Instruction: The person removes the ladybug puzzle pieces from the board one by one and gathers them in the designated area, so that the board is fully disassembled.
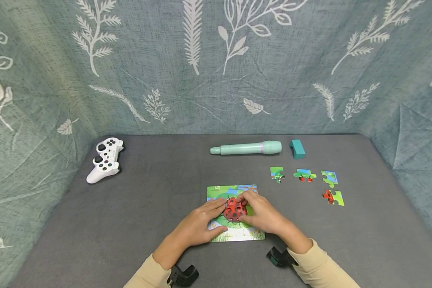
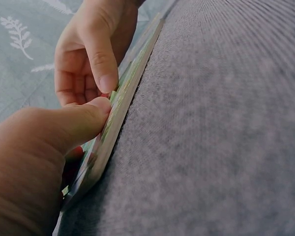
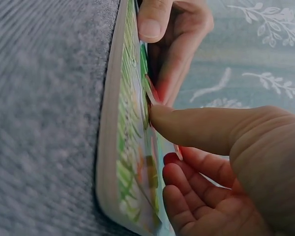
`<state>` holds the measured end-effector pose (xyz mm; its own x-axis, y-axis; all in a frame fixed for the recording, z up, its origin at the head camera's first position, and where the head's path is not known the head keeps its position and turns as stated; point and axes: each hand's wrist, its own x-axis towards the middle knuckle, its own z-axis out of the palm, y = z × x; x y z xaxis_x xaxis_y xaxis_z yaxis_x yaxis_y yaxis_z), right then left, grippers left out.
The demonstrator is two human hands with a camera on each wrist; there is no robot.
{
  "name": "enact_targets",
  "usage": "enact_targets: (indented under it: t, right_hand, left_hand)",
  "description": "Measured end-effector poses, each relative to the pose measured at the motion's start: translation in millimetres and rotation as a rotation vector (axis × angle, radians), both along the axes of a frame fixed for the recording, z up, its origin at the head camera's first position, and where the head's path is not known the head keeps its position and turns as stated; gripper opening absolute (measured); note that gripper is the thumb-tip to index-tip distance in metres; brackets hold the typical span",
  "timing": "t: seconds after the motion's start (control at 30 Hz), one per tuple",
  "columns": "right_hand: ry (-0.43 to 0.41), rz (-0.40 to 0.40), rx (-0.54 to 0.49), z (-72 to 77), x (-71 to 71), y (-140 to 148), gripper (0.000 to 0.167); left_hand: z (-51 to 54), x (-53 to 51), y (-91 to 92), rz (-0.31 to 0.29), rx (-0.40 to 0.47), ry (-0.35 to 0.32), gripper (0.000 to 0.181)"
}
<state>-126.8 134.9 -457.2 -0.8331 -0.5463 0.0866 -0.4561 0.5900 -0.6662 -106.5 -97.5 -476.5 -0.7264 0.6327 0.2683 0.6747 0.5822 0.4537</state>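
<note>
A flat puzzle board (image 1: 237, 236) with a green, grassy picture lies in front of me, a red ladybug (image 1: 235, 210) with black spots at its middle. My left hand (image 1: 201, 225) rests on the board's left side, fingers fairly straight and fingertips by the ladybug's left edge. From the right, my right hand (image 1: 264, 213) pinches a red ladybug piece between thumb and fingers. Its red edge (image 3: 177, 151) stands slightly raised off the board in the right wrist view. The fingers hide much of that piece. In the left wrist view, both thumbs are low over the board's near edge.
Several loose puzzle pieces (image 1: 304, 175) lie right of the board. Behind them are a mint-green microphone-like stick (image 1: 246, 148) and a teal block (image 1: 297, 149). A white game controller (image 1: 106, 160) sits at the far left of the grey table (image 1: 147, 180). Patterned fabric (image 1: 209, 108) surrounds the table.
</note>
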Motion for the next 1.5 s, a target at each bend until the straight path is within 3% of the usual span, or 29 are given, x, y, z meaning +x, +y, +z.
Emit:
enact_targets:
  t: [0.6,1.07,1.3,1.5]
  right_hand:
    - [-0.015,-0.030,-0.010,13.1,-7.9,25,0.037]
    - [0.020,-0.251,0.060,16.4,-9.0,105,0.038]
    - [0.107,-0.304,0.069,12.2,-5.1,147,0.036]
    - [0.084,-0.347,0.110,8.5,-3.6,169,0.039]
  left_hand:
    - [-0.8,0.4,-0.2,-0.009,0.007,0.006,0.061]
    - [0.2,1.5,-1.0,-0.002,-0.003,-0.004,0.061]
    - [1.0,2.8,-1.4,-0.002,0.008,-0.026,0.060]
    - [0.1,2.6,-1.6,-0.001,0.013,-0.034,0.060]
